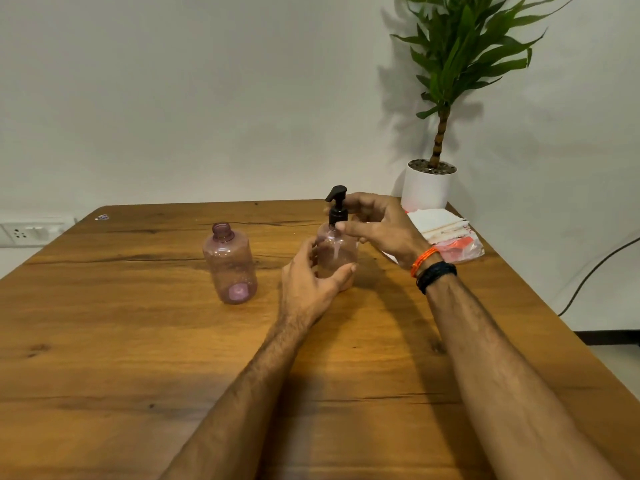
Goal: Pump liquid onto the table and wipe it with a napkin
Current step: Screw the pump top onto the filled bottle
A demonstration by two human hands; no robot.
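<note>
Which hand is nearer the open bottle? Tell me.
Left. The left hand grips the pump bottle just right of the open bottle; the right hand is at the pump, farther right.

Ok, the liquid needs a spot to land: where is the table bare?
Bare wood runs along the table's near edge, left of the forearms and in front of the open bottle. It is crowded far right: pump bottle between both hands, napkin pack, plant pot.
</note>
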